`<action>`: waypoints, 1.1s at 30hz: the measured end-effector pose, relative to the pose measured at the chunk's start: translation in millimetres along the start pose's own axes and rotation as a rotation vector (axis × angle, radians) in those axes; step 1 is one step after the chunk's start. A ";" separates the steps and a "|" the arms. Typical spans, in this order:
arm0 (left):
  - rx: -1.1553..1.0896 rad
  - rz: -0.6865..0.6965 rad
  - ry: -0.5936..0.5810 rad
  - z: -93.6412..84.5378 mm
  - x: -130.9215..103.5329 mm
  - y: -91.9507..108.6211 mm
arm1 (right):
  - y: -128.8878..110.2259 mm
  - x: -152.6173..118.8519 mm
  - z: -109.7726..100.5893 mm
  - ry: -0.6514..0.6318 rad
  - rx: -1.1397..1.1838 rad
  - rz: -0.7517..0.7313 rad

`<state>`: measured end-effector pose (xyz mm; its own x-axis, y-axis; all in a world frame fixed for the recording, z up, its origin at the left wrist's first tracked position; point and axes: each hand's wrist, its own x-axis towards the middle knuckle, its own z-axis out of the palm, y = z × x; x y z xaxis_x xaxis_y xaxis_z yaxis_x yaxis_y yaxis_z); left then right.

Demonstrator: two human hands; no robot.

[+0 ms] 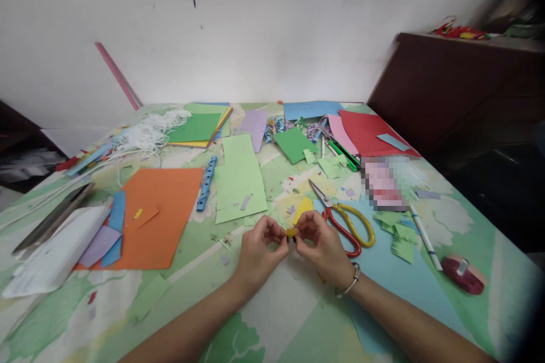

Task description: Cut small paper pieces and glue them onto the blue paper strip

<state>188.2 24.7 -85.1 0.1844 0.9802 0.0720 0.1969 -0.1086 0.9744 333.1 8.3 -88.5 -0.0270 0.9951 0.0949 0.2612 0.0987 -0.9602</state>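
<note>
Between my two hands is a small yellow paper piece (291, 232), pinched from both sides just above the table. My left hand (263, 241) grips its left end with thumb and fingertips. On the other end, the fingertips of my right hand (320, 244) are closed; a bracelet circles that wrist. Something small and dark shows under the piece, too small to name. Scissors (348, 221) with one red and one yellow handle lie open beyond my right hand. Behind my hands lies a larger yellow paper scrap (303, 207).
Light green paper (238, 181), orange paper (164, 215) and light blue paper (395, 289) lie around my hands. A blue paper roll (206, 182), white string (149, 130), a white marker (426, 238) and a dark red object (463, 274) are farther out. A wall closes the far side.
</note>
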 end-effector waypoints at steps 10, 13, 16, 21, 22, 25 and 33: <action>-0.157 0.018 -0.077 -5.0 -0.2 2.2 | 0.6 1.7 -3.6 -0.007 0.121 0.054; -0.139 -0.012 -0.156 -5.9 1.1 2.1 | -0.8 0.0 -2.1 -0.032 0.145 0.054; -0.136 -0.094 -0.168 -6.0 3.3 1.0 | -2.7 0.0 -2.7 -0.049 0.084 0.005; -0.295 -0.246 -0.066 -11.0 8.0 5.2 | -3.7 12.1 -33.1 0.020 -0.575 -0.135; -0.323 -0.275 -0.057 -12.8 8.9 7.4 | -2.8 15.4 -43.2 0.055 -0.728 -0.137; -0.410 -0.350 -0.054 -18.0 11.0 14.0 | 1.3 22.7 -71.5 0.069 -1.050 0.037; -0.574 -0.403 -0.053 -25.0 15.6 17.8 | -0.4 26.5 -91.7 -0.097 -1.079 0.264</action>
<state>170.5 42.2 -61.3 0.2537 0.9146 -0.3147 -0.2767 0.3804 0.8824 420.7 34.7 -61.5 0.0901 0.9853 -0.1449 0.9700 -0.1198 -0.2114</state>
